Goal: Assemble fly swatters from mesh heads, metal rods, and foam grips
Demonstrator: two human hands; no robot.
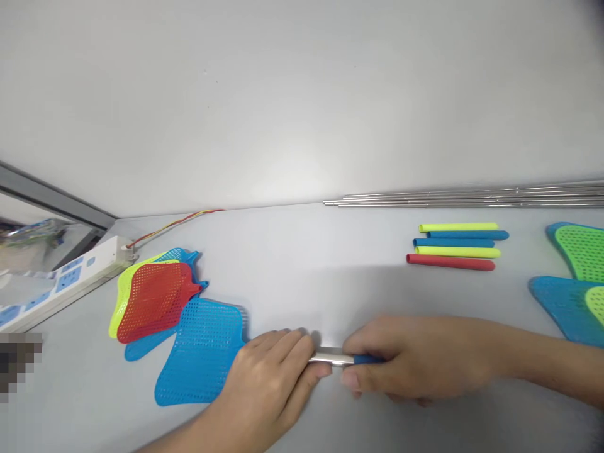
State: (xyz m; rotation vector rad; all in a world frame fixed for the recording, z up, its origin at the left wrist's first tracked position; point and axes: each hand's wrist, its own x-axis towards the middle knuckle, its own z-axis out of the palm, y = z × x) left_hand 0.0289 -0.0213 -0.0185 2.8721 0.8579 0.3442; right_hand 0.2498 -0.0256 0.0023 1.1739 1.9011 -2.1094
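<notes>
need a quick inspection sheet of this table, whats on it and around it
surface: pale grey table
job's things: metal rod with blue sleeve; blue swatter head and red swatter head in a pile; green swatter head at right; coloured tubes; bundle of long metal rods
clutter: power strip along the left edge
grippers: left hand and right hand both hold the metal rod, right around the sleeve
cables: red and yellow wire from the power strip
surroundings: white wall behind; grey frame at left
</notes>
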